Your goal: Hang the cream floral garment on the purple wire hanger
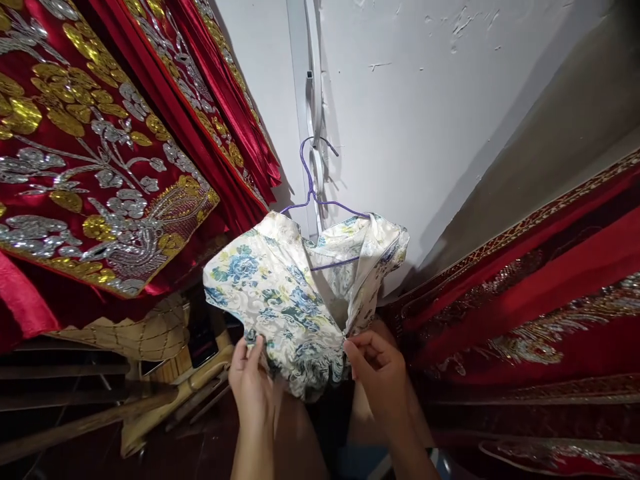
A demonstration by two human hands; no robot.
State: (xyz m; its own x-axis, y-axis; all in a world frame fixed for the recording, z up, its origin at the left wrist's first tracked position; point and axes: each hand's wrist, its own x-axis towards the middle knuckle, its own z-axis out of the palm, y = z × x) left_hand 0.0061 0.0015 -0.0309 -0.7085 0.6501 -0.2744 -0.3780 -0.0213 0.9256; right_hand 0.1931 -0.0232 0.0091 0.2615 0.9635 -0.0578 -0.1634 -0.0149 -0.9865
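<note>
A white blouse [280, 293] with blue and green flowers hangs on a purple wire hanger [311, 193], its neck opening spread toward me. My left hand [250, 373] pinches the blouse's side edge at the lower left. At the front opening, my right hand [375, 360] has thumb and fingertips closed on the fabric edge below the V of the neck. Whatever small fastening may lie under those fingertips is too small to make out. The lower hem bunches up between both hands.
The hanger hooks on a pale metal bar [313, 100] along a scuffed white wall [425, 100]. Red cloth with gold and silver sequins [100, 147] hangs at the left; more red embroidered cloth [540, 320] lies at the right. Wooden furniture [165, 400] stands at the lower left.
</note>
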